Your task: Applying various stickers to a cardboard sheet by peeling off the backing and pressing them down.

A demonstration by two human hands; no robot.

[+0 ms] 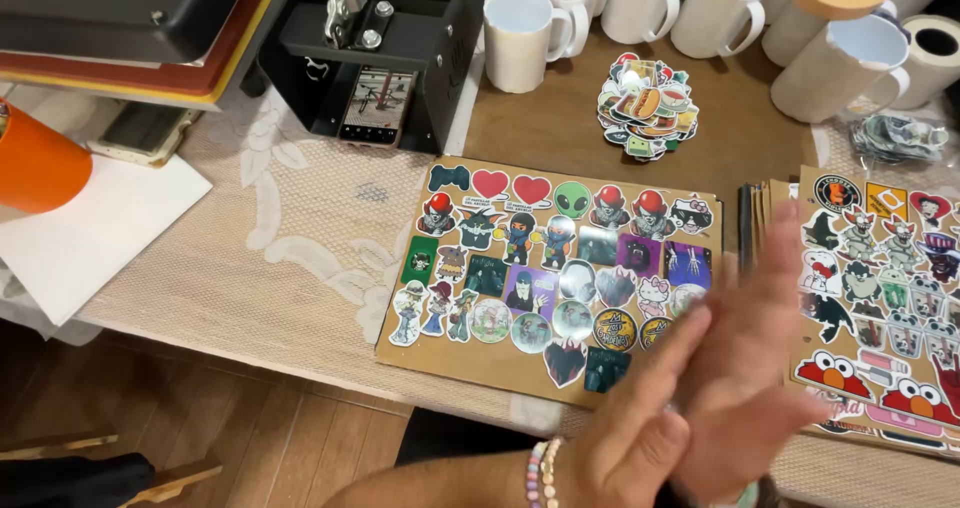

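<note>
Both hands are low at the near right, pressed palm to palm, blurred. Left hand [640, 438] sits under and near, with a beaded bracelet [541, 473] on its wrist; right hand [750, 368] lies across it, fingers [775, 258] straight and loosely together, pointing far. Neither holds anything; left fingers look flat too, though blur makes that hard to confirm. Just left of the hands, a brown cardboard sheet [400, 353] covered with stickers lies on the lace tablecloth [280, 258]; the hands overlap its near right corner. A second sticker board [880, 298] lies right of the hands. Farther off are a loose sticker pile [648, 105], white mugs [520, 38] and a black press machine [380, 58]. An orange cup [35, 163] is at the far left.
</note>
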